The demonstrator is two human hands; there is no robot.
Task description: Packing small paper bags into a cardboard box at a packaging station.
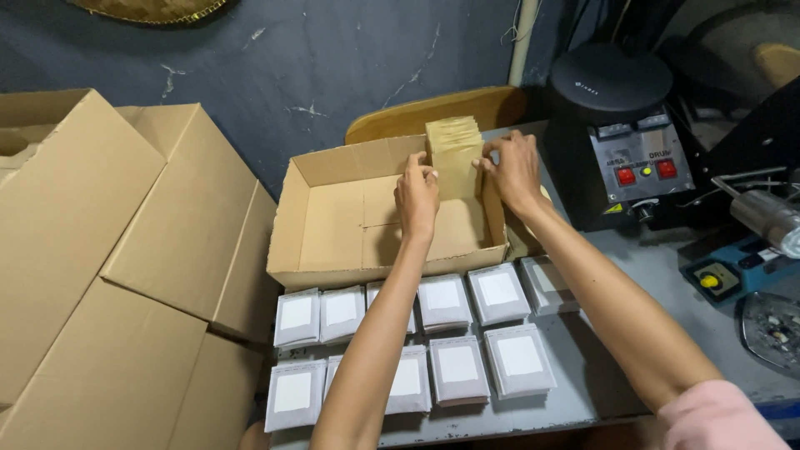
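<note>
A stack of brown paper pouches (455,154) stands upright at the far right corner of an open cardboard box (333,237). My left hand (417,196) grips the stack's left side and my right hand (512,167) grips its right side, both reaching over the box. Between the box and me, several stacks of grey pouches with white labels (458,367) lie in two rows on the grey table (596,367).
Large flat cardboard boxes (108,250) are piled at the left. A black machine with red switches (625,150) stands at the right, with a blue device with a yellow knob (725,271) and a metal part (771,217) beside it. A wooden chair back (442,108) is behind the box.
</note>
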